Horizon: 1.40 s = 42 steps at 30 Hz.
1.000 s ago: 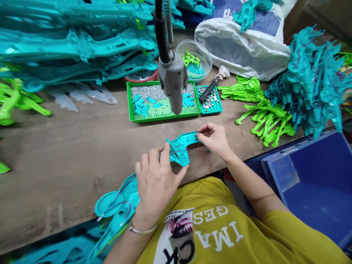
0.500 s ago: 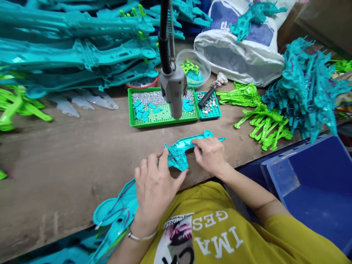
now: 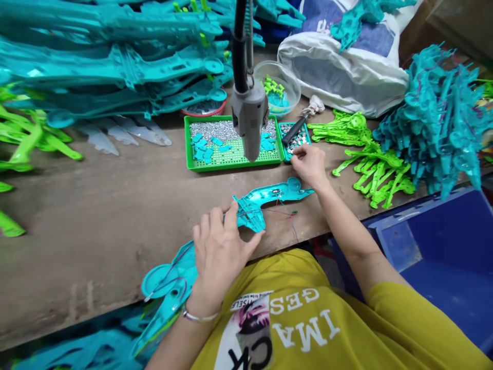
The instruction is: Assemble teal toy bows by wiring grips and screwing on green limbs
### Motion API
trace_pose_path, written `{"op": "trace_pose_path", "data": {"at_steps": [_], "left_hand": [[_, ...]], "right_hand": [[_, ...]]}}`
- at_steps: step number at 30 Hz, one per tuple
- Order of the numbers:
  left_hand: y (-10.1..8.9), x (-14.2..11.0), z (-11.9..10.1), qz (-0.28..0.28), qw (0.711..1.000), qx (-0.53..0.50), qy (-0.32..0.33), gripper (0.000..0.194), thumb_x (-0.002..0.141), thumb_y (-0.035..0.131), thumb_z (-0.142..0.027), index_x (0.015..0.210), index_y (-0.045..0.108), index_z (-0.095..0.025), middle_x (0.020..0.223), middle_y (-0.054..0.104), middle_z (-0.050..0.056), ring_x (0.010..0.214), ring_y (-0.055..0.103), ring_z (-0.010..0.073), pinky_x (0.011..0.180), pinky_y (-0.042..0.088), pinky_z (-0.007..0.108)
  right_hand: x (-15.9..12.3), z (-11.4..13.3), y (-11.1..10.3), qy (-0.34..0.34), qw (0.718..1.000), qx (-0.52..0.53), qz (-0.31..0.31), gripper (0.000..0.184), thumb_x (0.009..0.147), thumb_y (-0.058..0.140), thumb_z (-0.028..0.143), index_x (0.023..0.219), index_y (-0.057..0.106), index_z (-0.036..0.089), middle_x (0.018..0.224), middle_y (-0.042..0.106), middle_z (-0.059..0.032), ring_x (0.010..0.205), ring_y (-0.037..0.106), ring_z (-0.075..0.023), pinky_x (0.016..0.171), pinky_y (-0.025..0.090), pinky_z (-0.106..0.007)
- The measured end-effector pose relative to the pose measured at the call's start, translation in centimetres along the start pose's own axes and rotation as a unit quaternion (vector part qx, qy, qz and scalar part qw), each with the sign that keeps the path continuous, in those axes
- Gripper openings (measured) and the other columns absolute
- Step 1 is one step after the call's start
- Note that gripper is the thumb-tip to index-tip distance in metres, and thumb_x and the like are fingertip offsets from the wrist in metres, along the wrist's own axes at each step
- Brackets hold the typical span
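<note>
Left hand (image 3: 220,257) hides middle of teal plastic piece (image 3: 169,275); metal bits (image 3: 295,136) too small to tell.

One head-worn camera looks forward and steeply down, close above the left hand (image 3: 219,257) and right hand (image 3: 310,165), which sit near the middle of the view. The yellow T-shirt (image 3: 292,272) runs along the bottom edge, nearer than the hands, and the desk (image 3: 96,221) stretches away beyond them.

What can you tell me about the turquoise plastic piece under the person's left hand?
The glossy turquoise moulded plastic piece lies flat on the worn wooden bench. It is long, with a round disc and pointed tip at the far end and a ribbed lattice section nearer the left hand, whose fingers rest on it. Thin coloured wires trail from it.
</note>
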<state>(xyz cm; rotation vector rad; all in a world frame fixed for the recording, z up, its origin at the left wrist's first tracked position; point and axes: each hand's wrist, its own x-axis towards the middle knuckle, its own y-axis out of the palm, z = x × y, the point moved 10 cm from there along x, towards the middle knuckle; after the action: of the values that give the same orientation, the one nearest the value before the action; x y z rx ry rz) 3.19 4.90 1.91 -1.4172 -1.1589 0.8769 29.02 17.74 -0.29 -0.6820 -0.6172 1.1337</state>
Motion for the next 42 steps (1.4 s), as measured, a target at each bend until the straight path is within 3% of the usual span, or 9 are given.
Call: {"op": "trace_pose_path", "data": {"at_steps": [4,7,22,28,32,35,38,40,42], "left_hand": [[-0.1,0.2,-0.1,0.004,1.0,-0.003,0.002,0.071,0.086,0.071,-0.054,0.139,0.058,-0.008,0.115,0.063,0.018,0.104,0.057,0.036,0.081,0.041,0.043],[-0.2,0.2,-0.1,0.001,1.0,0.003,0.004,0.073,0.085,0.072,-0.055,0.139,0.058,-0.008,0.113,0.063,0.018,0.103,0.057,0.0361,0.08,0.041,0.043],[0.0,0.4,0.0,-0.031,0.999,-0.007,0.016,0.068,0.084,0.074,-0.054,0.133,0.061,-0.009,0.111,0.064,0.016,0.1,0.059,0.0343,0.079,0.041,0.042],[-0.2,0.5,0.2,-0.048,0.998,-0.016,0.022,0.068,0.083,0.076,-0.055,0.132,0.061,-0.01,0.111,0.064,0.016,0.099,0.059,0.0341,0.079,0.041,0.042],[0.1,0.6,0.9,-0.045,0.998,-0.029,0.014,0.068,0.083,0.075,-0.056,0.132,0.062,-0.011,0.111,0.064,0.016,0.1,0.06,0.0346,0.08,0.043,0.043],[0.8,0.8,1.5,-0.032,0.998,-0.043,0.018,0.07,0.082,0.075,-0.057,0.133,0.062,-0.011,0.11,0.064,0.015,0.101,0.06,0.0354,0.082,0.044,0.044],[1.8,1.3,2.3,-0.008,0.998,-0.056,0.021,0.073,0.08,0.075,-0.059,0.133,0.063,-0.011,0.107,0.064,0.014,0.101,0.06,0.036,0.082,0.045,0.044],[2.4,1.7,2.8,0.009,0.998,-0.056,0.019,0.074,0.079,0.076,-0.06,0.134,0.063,-0.012,0.107,0.063,0.014,0.101,0.06,0.0366,0.082,0.045,0.044],[3.0,2.0,3.2,0.027,0.998,-0.052,0.019,0.074,0.079,0.076,-0.06,0.135,0.062,-0.014,0.109,0.063,0.014,0.103,0.06,0.0372,0.082,0.046,0.044]], "right_hand": [[-3.9,1.3,2.0,0.017,0.968,0.21,0.136,0.011,0.074,0.07,0.025,0.081,0.076,0.017,0.078,0.078,-0.0034,0.068,0.07,-0.0162,0.067,0.056,-0.028],[-6.7,1.8,3.4,0.03,0.954,0.228,0.191,0.014,0.074,0.072,0.028,0.08,0.078,0.017,0.075,0.078,-0.0029,0.063,0.068,-0.0141,0.06,0.053,-0.025],[-8.2,3.2,3.3,-0.011,0.985,0.084,0.152,0.014,0.074,0.065,0.013,0.075,0.079,0.017,0.071,0.077,-0.0017,0.062,0.067,-0.0144,0.064,0.049,-0.026],[-8.6,4.8,2.7,-0.098,0.99,-0.017,0.099,0.013,0.077,0.066,0.009,0.075,0.076,0.016,0.077,0.075,-0.0057,0.072,0.067,-0.0188,0.074,0.051,-0.032],[-10.6,5.3,2.6,-0.164,0.981,0.009,0.106,0.021,0.092,0.061,0.02,0.098,0.08,0.015,0.09,0.071,-0.0094,0.087,0.066,-0.0214,0.084,0.053,-0.036],[-12.2,5.0,2.4,-0.198,0.976,-0.029,0.087,0.031,0.099,0.059,0.034,0.118,0.078,0.02,0.116,0.067,-0.0136,0.109,0.06,-0.0278,0.099,0.049,-0.047],[-12.9,4.2,2.5,-0.219,0.968,-0.07,0.103,0.035,0.101,0.055,0.035,0.13,0.072,0.026,0.136,0.061,-0.0137,0.122,0.054,-0.0319,0.106,0.044,-0.056],[-13.2,4.0,1.9,-0.249,0.959,-0.034,0.129,0.037,0.101,0.054,0.031,0.135,0.067,0.024,0.14,0.059,-0.0137,0.126,0.055,-0.0302,0.108,0.046,-0.054],[-13.3,3.5,0.1,-0.263,0.956,0.024,0.127,0.035,0.1,0.051,0.022,0.133,0.063,0.022,0.131,0.066,-0.0126,0.116,0.063,-0.0246,0.101,0.053,-0.046]]}}
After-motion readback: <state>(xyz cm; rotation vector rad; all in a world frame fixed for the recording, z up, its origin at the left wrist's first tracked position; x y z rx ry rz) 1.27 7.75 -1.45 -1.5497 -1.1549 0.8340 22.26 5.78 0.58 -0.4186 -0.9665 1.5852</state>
